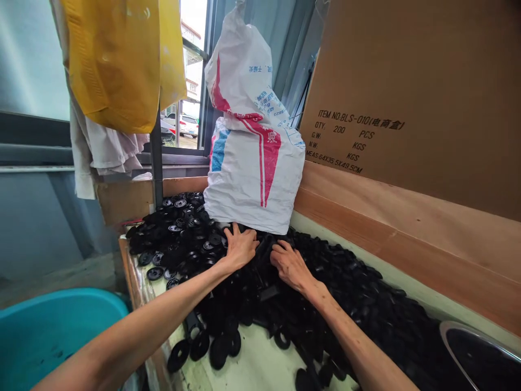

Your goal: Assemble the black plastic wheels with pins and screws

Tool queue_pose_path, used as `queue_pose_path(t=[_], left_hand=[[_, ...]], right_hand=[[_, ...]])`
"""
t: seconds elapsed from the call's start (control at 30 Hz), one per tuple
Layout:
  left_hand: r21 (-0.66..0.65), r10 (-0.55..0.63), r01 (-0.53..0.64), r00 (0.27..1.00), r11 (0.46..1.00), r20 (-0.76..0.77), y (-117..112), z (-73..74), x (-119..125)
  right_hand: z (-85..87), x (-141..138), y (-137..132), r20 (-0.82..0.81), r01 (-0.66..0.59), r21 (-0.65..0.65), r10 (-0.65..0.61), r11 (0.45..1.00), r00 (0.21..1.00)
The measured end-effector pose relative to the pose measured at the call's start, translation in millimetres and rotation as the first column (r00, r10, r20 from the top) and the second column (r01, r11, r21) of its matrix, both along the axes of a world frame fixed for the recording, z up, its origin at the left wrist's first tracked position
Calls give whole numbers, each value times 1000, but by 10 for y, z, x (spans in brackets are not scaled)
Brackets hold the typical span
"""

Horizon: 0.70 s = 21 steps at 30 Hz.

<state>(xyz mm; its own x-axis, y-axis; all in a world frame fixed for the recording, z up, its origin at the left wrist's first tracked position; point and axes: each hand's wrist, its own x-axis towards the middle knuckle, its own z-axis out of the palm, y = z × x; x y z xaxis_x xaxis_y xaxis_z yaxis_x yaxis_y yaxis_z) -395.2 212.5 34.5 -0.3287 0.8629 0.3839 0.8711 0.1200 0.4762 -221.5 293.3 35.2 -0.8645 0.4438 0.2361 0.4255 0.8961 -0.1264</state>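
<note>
A heap of small black plastic parts [244, 304] covers much of the table, with round discs [179, 203] to the left and smaller pieces to the right. My left hand [241, 247] rests on the heap just under a white woven sack [252, 179], its fingers spread and bent down among the parts. Close by on the right, my right hand [291, 265] has its fingers curled against the dark pieces; whatever is under them is hidden. The sack stands upright on the heap at the back, its top gathered.
Wooden boards [366, 228] edge the table at the right, below a big cardboard carton [423, 98]. A round metal rim [448, 339] shows at lower right. On the floor at left is a teal tub [69, 304]. Yellow cloth [118, 70] hangs near the window.
</note>
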Motion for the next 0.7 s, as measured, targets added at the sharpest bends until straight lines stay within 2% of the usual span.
queue_pose_path(t=[0.1,0.23,0.33,0.43,0.53,0.63,0.7], left_hand=[[-39,-27,27,1000,999,-13,91,-52,155],[-68,-79,80,997,994,27,72,-103,269],[-84,-139,146,986,986,89,6,-110,304],[-71,-261,276,950,958,171,-90,-101,432],[16,-353,362,896,932,270,-192,-53,656],[156,-368,333,837,930,405,-273,39,869],[231,-402,329,763,916,507,-307,96,970]], right_hand=[[72,144,73,6,-24,-86,24,996,1000],[207,308,156,-29,-4,-236,-3,972,1000],[322,386,184,-69,25,-359,-53,933,996],[423,432,185,-95,69,-465,-127,882,987],[499,494,142,-125,132,-537,-234,833,964],[557,568,22,-202,157,-599,-338,785,919],[585,597,-107,-268,134,-644,-386,753,883]])
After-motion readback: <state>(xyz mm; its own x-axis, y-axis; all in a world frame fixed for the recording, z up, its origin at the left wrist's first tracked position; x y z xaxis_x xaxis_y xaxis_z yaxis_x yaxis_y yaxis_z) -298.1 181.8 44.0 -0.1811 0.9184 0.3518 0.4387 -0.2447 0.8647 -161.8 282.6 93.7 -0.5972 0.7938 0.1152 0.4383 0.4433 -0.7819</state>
